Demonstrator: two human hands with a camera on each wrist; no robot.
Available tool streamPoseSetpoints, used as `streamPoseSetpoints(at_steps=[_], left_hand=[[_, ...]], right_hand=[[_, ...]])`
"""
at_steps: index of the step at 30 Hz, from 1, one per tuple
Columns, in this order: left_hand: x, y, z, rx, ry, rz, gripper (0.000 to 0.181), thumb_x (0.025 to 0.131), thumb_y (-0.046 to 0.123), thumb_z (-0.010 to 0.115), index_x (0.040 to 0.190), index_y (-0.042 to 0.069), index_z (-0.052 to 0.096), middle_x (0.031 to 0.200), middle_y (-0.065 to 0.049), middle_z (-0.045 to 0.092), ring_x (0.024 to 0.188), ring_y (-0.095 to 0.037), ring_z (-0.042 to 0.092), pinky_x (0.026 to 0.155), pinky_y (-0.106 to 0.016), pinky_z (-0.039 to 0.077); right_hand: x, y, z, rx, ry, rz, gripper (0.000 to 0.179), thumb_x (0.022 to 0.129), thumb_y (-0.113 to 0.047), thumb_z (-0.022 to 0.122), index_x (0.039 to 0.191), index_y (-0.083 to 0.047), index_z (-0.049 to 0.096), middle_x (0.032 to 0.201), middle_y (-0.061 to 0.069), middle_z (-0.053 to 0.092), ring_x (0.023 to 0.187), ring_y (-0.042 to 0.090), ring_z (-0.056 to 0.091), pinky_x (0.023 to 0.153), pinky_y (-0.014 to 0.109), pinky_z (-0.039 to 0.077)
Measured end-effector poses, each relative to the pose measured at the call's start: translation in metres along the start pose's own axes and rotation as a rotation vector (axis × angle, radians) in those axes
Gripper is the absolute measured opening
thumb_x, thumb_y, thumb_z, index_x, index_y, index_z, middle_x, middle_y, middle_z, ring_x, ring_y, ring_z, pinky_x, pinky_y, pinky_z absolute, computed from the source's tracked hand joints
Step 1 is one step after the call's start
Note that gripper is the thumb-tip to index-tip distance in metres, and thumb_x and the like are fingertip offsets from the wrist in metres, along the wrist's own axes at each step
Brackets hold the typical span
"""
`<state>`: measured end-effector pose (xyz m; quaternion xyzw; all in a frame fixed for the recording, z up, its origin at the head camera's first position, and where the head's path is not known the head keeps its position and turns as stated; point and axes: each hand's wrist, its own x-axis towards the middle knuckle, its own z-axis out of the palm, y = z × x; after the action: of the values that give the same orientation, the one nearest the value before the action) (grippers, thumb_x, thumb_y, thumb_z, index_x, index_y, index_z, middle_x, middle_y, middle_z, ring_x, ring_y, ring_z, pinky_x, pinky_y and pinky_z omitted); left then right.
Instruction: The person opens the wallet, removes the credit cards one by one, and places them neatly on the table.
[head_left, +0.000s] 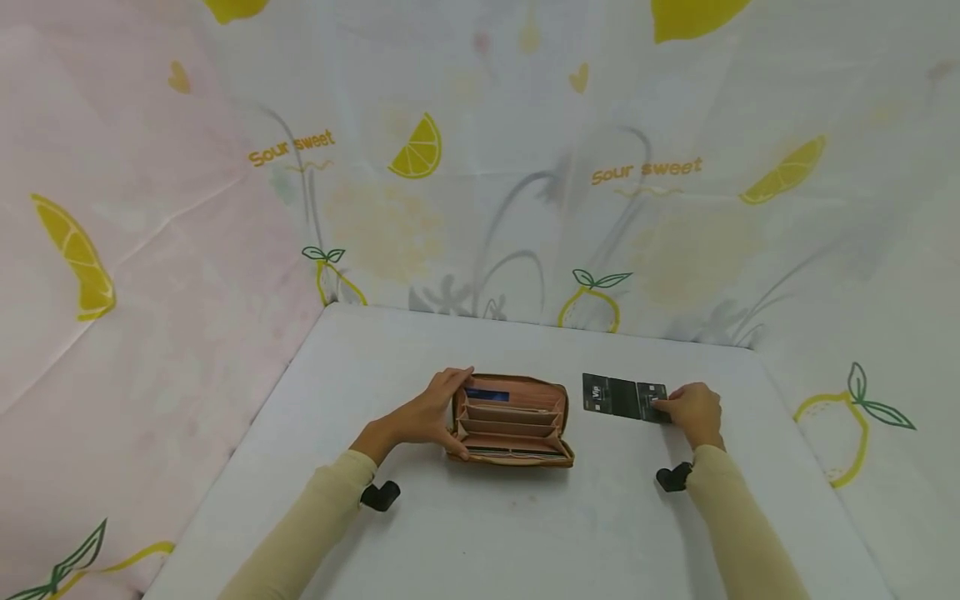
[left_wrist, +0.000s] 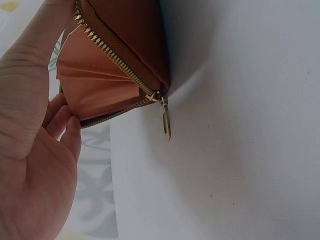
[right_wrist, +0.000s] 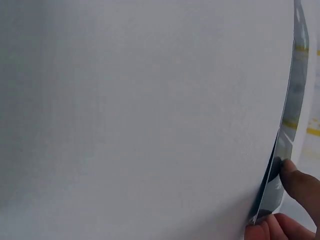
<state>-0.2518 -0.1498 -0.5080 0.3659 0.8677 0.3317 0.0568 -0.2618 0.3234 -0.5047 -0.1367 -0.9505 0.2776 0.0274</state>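
A brown zip-around wallet [head_left: 513, 421] stands spread apart on the white table, its inner compartments showing. My left hand [head_left: 423, 412] grips its left end, the thumb at the near side and the fingers at the far side. The gold zip [left_wrist: 117, 60] and its pull [left_wrist: 166, 120] show in the left wrist view. Inside the wallet, a blue card [head_left: 487, 394] sits in the far panel. To the wallet's right lies a row of black VIP cards [head_left: 624, 397]. At the row's right end, my right hand [head_left: 696, 412] pinches the glossy end card [right_wrist: 272, 195], its near edge slightly raised.
The white table [head_left: 487, 533] runs back to a lemon-printed cloth backdrop [head_left: 480, 208]. Similar cloth hangs at the left and right. A dark wrist-worn device [head_left: 381, 496] is on the left wrist, and another device [head_left: 673, 477] is on the right.
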Motion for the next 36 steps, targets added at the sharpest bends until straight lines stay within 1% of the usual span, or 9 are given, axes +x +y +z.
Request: streamPoseSetpoints(at_steps=[6,9,12,15,20,23,28,32,36], left_hand=[[-0.001,0.002,0.0,0.002,-0.001,-0.005,0.135,0.058,0.058,0.088,0.157,0.01,0.009,0.147,-0.007,0.027,0.131,-0.022,0.027,0.106,-0.046,0.035],[-0.002,0.002,-0.001,0.004,0.003,-0.001,0.135,0.058,0.058,0.088,0.157,0.008,0.01,0.147,-0.008,0.027,0.132,-0.023,0.028,0.106,-0.046,0.035],[-0.003,0.002,-0.001,0.012,0.007,0.004,0.135,0.058,0.058,0.088,0.156,0.007,0.011,0.147,-0.008,0.028,0.132,-0.023,0.028,0.106,-0.046,0.035],[-0.004,0.001,-0.001,0.019,0.005,0.011,0.135,0.058,0.058,0.088,0.156,0.006,0.011,0.147,-0.008,0.028,0.131,-0.023,0.028,0.106,-0.045,0.035],[-0.005,0.001,-0.001,0.011,0.005,0.023,0.134,0.058,0.056,0.089,0.156,0.006,0.012,0.145,-0.008,0.029,0.131,-0.023,0.029,0.106,-0.045,0.034],[-0.005,0.0,-0.001,0.008,0.019,0.038,0.133,0.058,0.056,0.089,0.155,0.007,0.014,0.143,-0.008,0.031,0.13,-0.023,0.029,0.106,-0.045,0.034],[-0.005,-0.003,0.001,0.008,0.048,0.063,0.132,0.056,0.059,0.088,0.154,0.008,0.016,0.14,-0.008,0.034,0.128,-0.023,0.031,0.105,-0.045,0.035],[-0.004,-0.004,0.002,0.005,0.062,0.066,0.132,0.055,0.061,0.088,0.154,0.01,0.016,0.139,-0.007,0.034,0.127,-0.021,0.031,0.105,-0.045,0.035],[-0.005,-0.005,0.002,-0.003,0.068,0.069,0.132,0.055,0.06,0.089,0.153,0.01,0.017,0.14,-0.008,0.033,0.127,-0.022,0.031,0.105,-0.045,0.035]], right_hand=[[0.002,-0.005,0.003,-0.064,-0.026,-0.027,0.049,0.08,-0.026,0.079,0.098,0.017,0.064,0.095,0.031,0.065,0.077,0.036,0.061,0.062,0.046,0.051],[0.002,-0.017,0.005,-0.083,-0.012,-0.079,0.045,0.085,-0.025,0.075,0.1,0.016,0.064,0.096,0.031,0.065,0.076,0.036,0.063,0.063,0.046,0.052],[0.001,-0.036,0.01,-0.04,0.031,-0.142,0.036,0.09,-0.021,0.068,0.1,0.013,0.067,0.094,0.027,0.067,0.078,0.036,0.064,0.066,0.047,0.052],[-0.001,-0.062,0.018,0.029,0.085,-0.229,0.027,0.091,-0.016,0.065,0.1,0.008,0.07,0.092,0.022,0.07,0.08,0.034,0.065,0.069,0.047,0.052],[-0.012,-0.117,0.03,0.094,0.114,-0.466,0.015,0.089,-0.01,0.068,0.095,0.002,0.074,0.085,0.013,0.071,0.076,0.027,0.066,0.067,0.043,0.053],[-0.02,-0.152,0.035,0.097,0.049,-0.658,0.011,0.089,-0.008,0.07,0.095,0.0,0.074,0.084,0.009,0.072,0.076,0.023,0.066,0.067,0.041,0.054],[-0.031,-0.198,0.047,0.056,-0.154,-0.911,0.008,0.09,-0.009,0.071,0.096,-0.007,0.075,0.087,0.003,0.072,0.078,0.015,0.067,0.071,0.035,0.054],[-0.038,-0.22,0.06,0.029,-0.301,-0.964,0.008,0.09,-0.011,0.07,0.096,-0.01,0.076,0.089,-0.001,0.072,0.08,0.01,0.066,0.073,0.031,0.054],[-0.044,-0.23,0.077,0.01,-0.419,-0.986,0.01,0.093,-0.014,0.068,0.097,-0.01,0.077,0.088,-0.004,0.072,0.078,0.007,0.065,0.072,0.028,0.053]])
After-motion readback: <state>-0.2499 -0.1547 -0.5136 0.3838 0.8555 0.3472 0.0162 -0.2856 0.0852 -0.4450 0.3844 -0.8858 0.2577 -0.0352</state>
